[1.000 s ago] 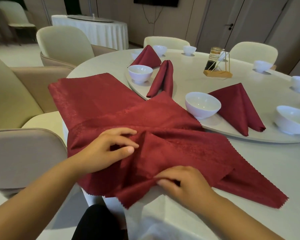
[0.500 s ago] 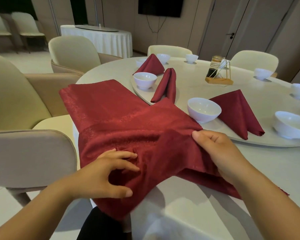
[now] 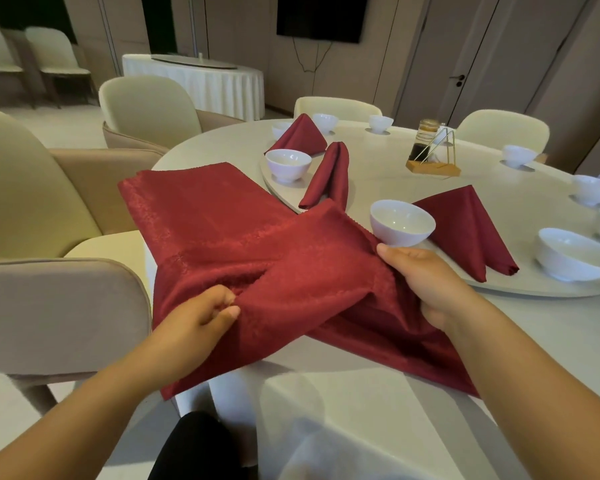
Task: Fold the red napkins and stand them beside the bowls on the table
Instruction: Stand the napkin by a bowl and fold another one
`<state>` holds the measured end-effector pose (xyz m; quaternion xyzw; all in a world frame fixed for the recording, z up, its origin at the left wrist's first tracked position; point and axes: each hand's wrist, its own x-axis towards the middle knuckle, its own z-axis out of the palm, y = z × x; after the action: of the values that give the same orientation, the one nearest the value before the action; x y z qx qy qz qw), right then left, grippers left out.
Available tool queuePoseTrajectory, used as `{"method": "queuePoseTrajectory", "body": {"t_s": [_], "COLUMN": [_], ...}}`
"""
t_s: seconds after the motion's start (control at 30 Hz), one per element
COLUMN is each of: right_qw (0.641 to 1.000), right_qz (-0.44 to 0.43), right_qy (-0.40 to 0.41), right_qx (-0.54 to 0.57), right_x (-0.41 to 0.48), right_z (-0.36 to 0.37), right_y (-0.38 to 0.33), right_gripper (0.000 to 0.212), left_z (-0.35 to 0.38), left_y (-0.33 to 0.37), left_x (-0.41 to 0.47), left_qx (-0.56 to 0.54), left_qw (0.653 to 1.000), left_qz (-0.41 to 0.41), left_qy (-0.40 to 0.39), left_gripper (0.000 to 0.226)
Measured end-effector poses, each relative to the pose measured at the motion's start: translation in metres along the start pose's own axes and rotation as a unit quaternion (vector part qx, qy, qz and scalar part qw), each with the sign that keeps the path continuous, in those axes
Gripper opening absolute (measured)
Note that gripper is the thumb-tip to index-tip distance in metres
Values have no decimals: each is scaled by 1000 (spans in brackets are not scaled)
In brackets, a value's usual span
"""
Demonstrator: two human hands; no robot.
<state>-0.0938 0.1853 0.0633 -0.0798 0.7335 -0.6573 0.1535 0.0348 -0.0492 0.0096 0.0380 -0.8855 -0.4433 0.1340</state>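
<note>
A large red napkin (image 3: 302, 271) lies half folded at the near edge of the round table (image 3: 378, 174), on top of another flat red napkin (image 3: 194, 206). My left hand (image 3: 194, 320) pinches its near-left fold. My right hand (image 3: 426, 278) grips the right side of the folded flap, just in front of a white bowl (image 3: 402, 221). Three folded napkins stand on the turntable (image 3: 534, 289): one (image 3: 468, 230) right of that bowl, a rolled one (image 3: 329, 174) beside a second bowl (image 3: 287, 164), and a triangular one (image 3: 300, 136) behind it.
Several more white bowls (image 3: 568, 252) ring the table's right and far sides. A wooden condiment stand (image 3: 430, 154) sits near the middle. Beige chairs (image 3: 32, 202) crowd the left; another (image 3: 503, 133) stands at the far side. A second draped table (image 3: 201, 77) is behind.
My right hand carried the napkin's near corner up and across toward the bowl, making a diagonal fold. My left hand closed from a flat press into a pinch on the left fold.
</note>
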Motion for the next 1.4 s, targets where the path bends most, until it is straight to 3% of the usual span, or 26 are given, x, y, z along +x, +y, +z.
{"method": "queuePoseTrajectory", "body": {"t_s": [0.07,0.13,0.2,0.3,0.43,0.57,0.7,0.8,0.97,1.03,1.13,1.2,1.3,1.4], "right_qw": [999,996,992,994,989,982,980,951,874,851,842,850,870,906], "right_qz": [23,59,90,89,19,20,10,-36,-102,-93,-79,-83,-81,-61], "right_qy": [-36,-66,-81,-66,25,62,41,54,148,163,169,159,123,121], "right_qx": [-1,13,21,-3,-145,-178,-194,-301,-451,-491,-506,-496,-470,-401], "right_x": [2,5,10,25,58,86,99,109,122,126,128,125,112,85], "right_z": [1,3,4,7,15,22,24,20,15,15,17,17,10,-9], "right_y": [0,0,-1,-1,4,17,27,35,35,34,34,34,33,33], "right_gripper": [23,22,21,21,17,27,16,33,24,30,33,32,32,38], "left_z": [-12,-31,-56,-77,-58,-25,-4,3,4,2,6,12,33,57], "left_y": [4,7,11,18,17,-8,-33,-43,-46,-43,-22,-4,-4,-15], "left_x": [6,20,40,74,123,151,163,170,177,175,152,124,84,64], "left_qx": [-36,-104,-101,42,305,381,402,395,357,332,257,209,267,345], "left_qw": [997,991,989,993,952,922,910,913,929,942,950,934,881,852], "left_qz": [-9,-45,-61,-41,-23,-64,-100,-92,-90,-41,168,290,360,361], "left_qy": [-62,-73,-94,-107,10,11,-31,-38,-41,-14,61,-21,-155,-157], "left_gripper": [28,27,19,25,9,21,24,22,18,16,35,44,55,55]}}
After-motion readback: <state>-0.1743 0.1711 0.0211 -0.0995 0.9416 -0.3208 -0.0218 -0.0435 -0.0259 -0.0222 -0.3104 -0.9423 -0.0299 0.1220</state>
